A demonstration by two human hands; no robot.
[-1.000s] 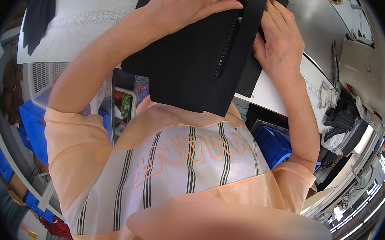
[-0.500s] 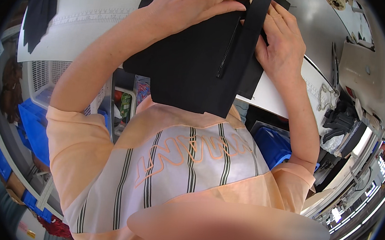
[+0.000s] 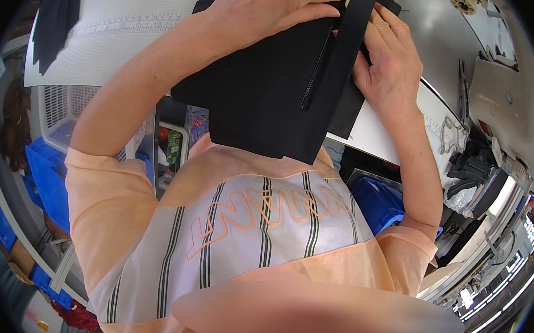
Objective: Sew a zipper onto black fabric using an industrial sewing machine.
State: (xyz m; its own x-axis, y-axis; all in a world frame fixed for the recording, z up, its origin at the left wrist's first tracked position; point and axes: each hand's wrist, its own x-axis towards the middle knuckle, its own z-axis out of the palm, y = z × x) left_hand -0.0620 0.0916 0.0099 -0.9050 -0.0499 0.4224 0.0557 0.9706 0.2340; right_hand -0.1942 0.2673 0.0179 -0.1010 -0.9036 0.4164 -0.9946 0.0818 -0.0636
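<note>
A black fabric piece (image 3: 252, 110) with a zipper (image 3: 314, 71) and a long strip (image 3: 341, 79) along its right side lies over the white worktop's edge and hangs toward my body. My left hand (image 3: 269, 6) rests on its upper part, index finger and thumb closed in toward the zipper's top, where a small pale piece is partly hidden. My right hand (image 3: 386, 60) grips the fabric's right edge beside the strip, fingers bent, tips partly hidden behind the black cloth.
Dark cloth (image 3: 58, 9) lies on the ruler-marked worktop (image 3: 122, 26) at left. A sewing machine (image 3: 500, 102) stands right, with a metal bed and black items (image 3: 468, 165) nearby. A white basket (image 3: 67, 106) and blue bins (image 3: 373, 198) sit below the worktop.
Both hands and the fabric have shifted very slightly to the right since a second ago, the fabric also a little downward. The grip of both hands looks the same.
</note>
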